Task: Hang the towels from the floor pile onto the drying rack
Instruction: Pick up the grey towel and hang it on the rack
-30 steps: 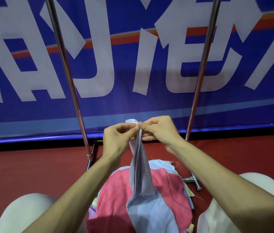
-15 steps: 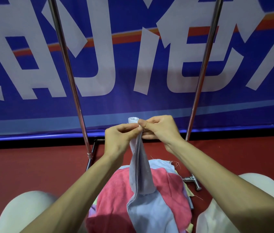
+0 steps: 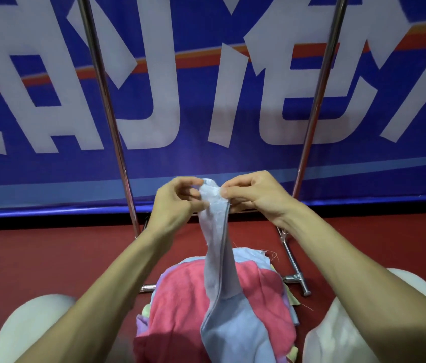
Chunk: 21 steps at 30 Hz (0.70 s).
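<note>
Presently my left hand (image 3: pixel 177 203) and right hand (image 3: pixel 256 195) pinch, side by side, one bunched corner of the blue towel (image 3: pixel 218 247), whose length hangs straight down onto the pile (image 3: pixel 180 297), the rack (image 3: pixel 107 106) uprights rising just beyond.

blue banner (image 3: pixel 196 106), cropped white characters, perhaps Chinese

Light-blue towel (image 3: pixel 218 260) lifted, pink-topped pile (image 3: pixel 180 299) below

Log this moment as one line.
left hand and right hand: pinch light blue cloth towel | pink cloth towel: lies beneath it
</note>
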{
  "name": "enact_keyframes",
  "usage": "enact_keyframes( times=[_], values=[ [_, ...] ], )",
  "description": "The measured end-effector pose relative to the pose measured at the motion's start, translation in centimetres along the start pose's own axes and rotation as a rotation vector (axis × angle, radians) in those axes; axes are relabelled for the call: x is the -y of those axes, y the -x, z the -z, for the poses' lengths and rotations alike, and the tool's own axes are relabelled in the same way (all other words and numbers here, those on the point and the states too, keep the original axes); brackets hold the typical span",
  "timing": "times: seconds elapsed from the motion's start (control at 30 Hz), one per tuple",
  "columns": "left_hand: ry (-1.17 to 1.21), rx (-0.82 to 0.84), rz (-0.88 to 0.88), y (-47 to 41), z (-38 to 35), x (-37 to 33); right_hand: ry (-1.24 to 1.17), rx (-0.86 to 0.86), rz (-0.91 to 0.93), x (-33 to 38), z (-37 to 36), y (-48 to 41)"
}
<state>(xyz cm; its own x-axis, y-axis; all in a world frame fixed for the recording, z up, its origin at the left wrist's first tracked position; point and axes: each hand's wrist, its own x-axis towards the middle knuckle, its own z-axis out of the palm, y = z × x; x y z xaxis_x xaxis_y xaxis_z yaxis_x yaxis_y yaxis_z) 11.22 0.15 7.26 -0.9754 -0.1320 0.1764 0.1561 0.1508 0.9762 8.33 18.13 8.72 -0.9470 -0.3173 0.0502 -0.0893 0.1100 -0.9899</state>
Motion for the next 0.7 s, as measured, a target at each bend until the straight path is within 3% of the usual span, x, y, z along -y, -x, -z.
enact_keyframes(
  times=[0.07, 0.13, 0.3, 0.5, 0.7],
  values=[
    [-0.250, 0.018, -0.144, -0.4, 1.0, -0.4, 0.026, 0.057, 0.062, 0.3, 0.4, 0.1],
    [-0.397, 0.155, -0.233, -0.5, 1.8, -0.8, 0.024, 0.117, 0.107, 0.6, 0.7, 0.3],
    [-0.230, 0.440, -0.113, 0.3, 2.2, -1.4, 0.012, 0.141, 0.136, 0.9, 1.2, 0.6],
    [-0.128, 0.288, -0.131, 0.7, 0.9, -0.6, -0.177, 0.059, 0.052, -0.1, 1.3, 0.5],
    [-0.095, 0.188, -0.168, 0.8, 0.3, -0.5, -0.163, -0.021, 0.105, -0.5, 1.2, 0.3]
  ],
)
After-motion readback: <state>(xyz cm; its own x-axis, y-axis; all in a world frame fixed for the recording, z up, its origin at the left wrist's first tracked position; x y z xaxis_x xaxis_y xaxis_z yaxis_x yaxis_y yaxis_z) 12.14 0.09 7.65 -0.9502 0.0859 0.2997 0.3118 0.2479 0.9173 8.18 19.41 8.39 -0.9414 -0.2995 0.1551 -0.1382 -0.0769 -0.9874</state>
